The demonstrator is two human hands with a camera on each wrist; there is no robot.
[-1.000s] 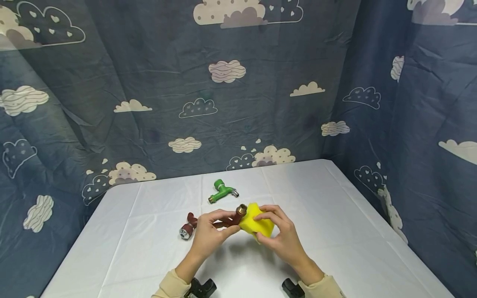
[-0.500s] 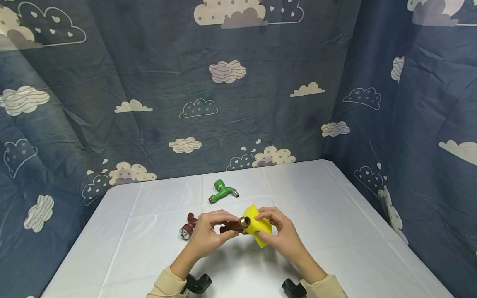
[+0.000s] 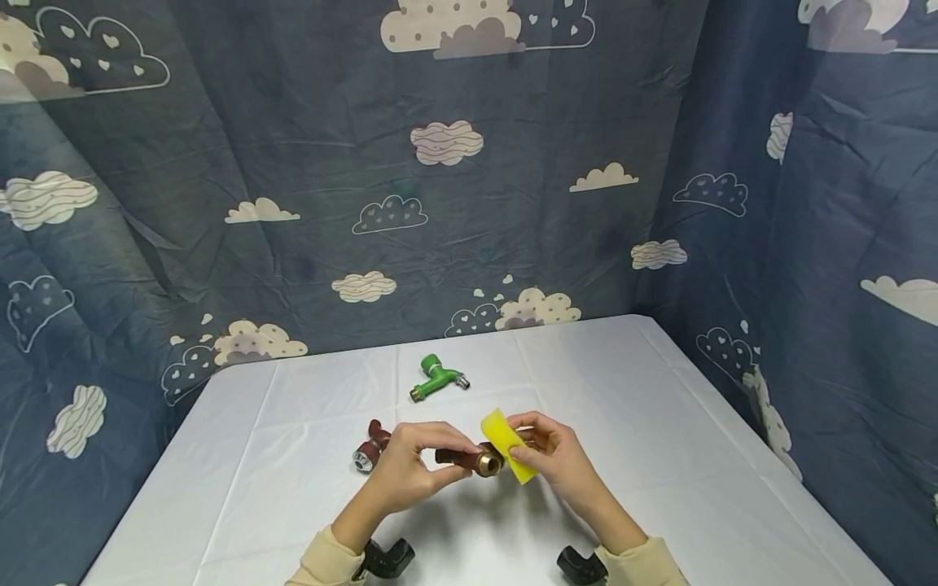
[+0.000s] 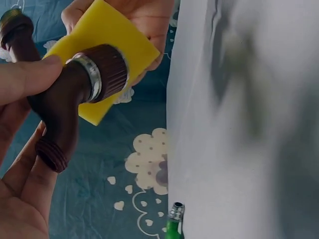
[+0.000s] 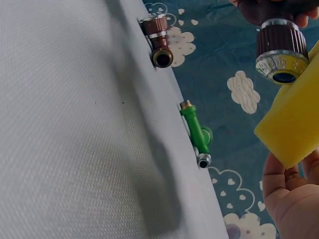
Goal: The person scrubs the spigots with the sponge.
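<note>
Between the thumb and fingers of my left hand (image 3: 414,464) is a brown water tap (image 3: 460,459), raised over the table. Its brass threaded end points toward the head camera. My right hand (image 3: 560,456) pinches a yellow sponge (image 3: 510,449), seen nearly edge-on, right at the tap's far end. In the left wrist view the sponge (image 4: 107,22) lies behind the tap's ribbed knob (image 4: 107,72), while the spout hangs downward. The right wrist view shows the knob's chrome cap (image 5: 282,64) up against the sponge (image 5: 294,117).
A second brown tap (image 3: 371,449) lies on the white-covered table (image 3: 293,488), partly behind my left hand. Farther back lies a green tap (image 3: 438,378). Black wrist cameras (image 3: 390,558) sit at both cuffs. A dark blue curtain with clouds (image 3: 293,163) hangs behind.
The held tap has turned and come down a little, its brass end swinging from upward to facing the head camera. The sponge has rotated from broad side to edge-on. The other taps stay put.
</note>
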